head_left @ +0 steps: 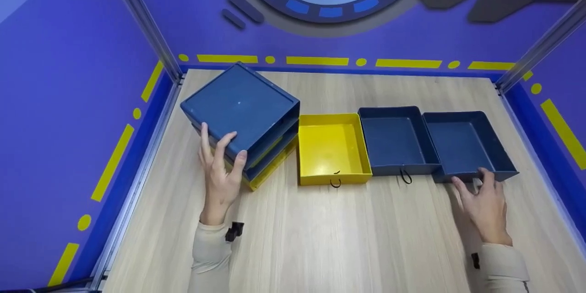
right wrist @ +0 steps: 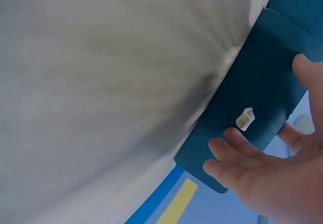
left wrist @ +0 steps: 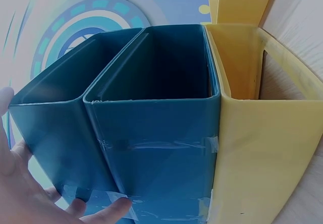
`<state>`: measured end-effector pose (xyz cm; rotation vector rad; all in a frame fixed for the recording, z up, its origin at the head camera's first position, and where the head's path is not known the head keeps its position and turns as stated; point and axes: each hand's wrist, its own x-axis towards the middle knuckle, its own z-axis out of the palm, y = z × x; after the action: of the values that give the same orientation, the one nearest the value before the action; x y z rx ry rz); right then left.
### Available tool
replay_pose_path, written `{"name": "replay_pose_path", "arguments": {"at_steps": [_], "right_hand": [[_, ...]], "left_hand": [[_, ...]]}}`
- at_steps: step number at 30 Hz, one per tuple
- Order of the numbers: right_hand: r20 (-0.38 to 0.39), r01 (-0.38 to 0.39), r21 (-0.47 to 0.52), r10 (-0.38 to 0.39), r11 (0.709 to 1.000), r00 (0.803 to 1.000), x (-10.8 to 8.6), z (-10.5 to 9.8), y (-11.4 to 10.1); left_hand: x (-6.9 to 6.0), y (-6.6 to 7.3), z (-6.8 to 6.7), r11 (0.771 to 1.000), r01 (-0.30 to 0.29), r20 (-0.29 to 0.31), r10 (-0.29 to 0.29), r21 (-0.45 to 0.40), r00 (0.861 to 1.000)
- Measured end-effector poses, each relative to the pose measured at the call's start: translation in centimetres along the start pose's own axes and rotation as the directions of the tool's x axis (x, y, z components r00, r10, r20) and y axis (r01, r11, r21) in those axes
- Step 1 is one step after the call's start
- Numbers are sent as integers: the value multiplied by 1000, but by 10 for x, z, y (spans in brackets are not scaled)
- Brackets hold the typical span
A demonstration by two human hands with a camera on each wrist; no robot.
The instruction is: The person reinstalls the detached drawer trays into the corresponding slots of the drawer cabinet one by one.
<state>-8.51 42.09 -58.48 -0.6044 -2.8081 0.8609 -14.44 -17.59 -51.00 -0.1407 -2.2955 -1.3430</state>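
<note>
My left hand (head_left: 219, 181) lies with spread fingers on the near side and top edge of a stacked drawer cabinet (head_left: 240, 105), turned at an angle on the table. In the left wrist view, the cabinet has two dark blue frames (left wrist: 156, 128) and a yellow frame (left wrist: 267, 148), with open fronts. At the right, my right hand (head_left: 485, 208) pinches the front wall of a dark blue drawer (head_left: 462, 144), index finger over the rim. The right wrist view shows a small whitish piece (right wrist: 245, 119) on that drawer's front.
Between the cabinet and the held drawer stand a yellow drawer (head_left: 332, 146) and another blue drawer (head_left: 396, 139), each with a dark loop in front. The drawers sit side by side. Purple-blue panels (head_left: 297, 41) enclose the wooden table (head_left: 339, 238) at the back and sides.
</note>
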Motion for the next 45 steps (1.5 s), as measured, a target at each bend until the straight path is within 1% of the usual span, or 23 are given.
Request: {"name": "replay_pose_path", "arguments": {"at_steps": [2,8,12,18,27,29,33,39,45], "right_hand": [[-6,-2,9,2,1000,1000,0,0,1],[-58,13,12,-13,1000,998,1,0,1],[-90,18,13,-17,1000,996,2,-1,3],[-107,3,11,-2,1000,994,2,-3,8],[-146,-27,34,32,999,989,0,-13,12],[-159,-22,38,27,999,987,0,-16,10],[-184,13,47,-4,999,983,1,-23,6],[-178,23,43,-15,999,984,-1,-28,0],[-163,22,20,-19,1000,986,-4,-32,-5]], "left_hand": [[0,0,0,1000,3,2,-3,0,1000],[-2,2,-1,1000,9,13,-9,-1,1000],[-2,2,-2,1000,2,31,-2,-1,1000],[-3,3,-5,1000,19,68,-18,-13,998],[0,2,-10,1000,-15,76,17,-22,997],[0,2,-11,1000,-17,75,19,-24,997],[2,2,-12,999,-17,76,19,-29,997],[2,0,-15,999,-19,78,23,-51,997],[2,-2,-17,997,-1,75,8,-83,997]]}}
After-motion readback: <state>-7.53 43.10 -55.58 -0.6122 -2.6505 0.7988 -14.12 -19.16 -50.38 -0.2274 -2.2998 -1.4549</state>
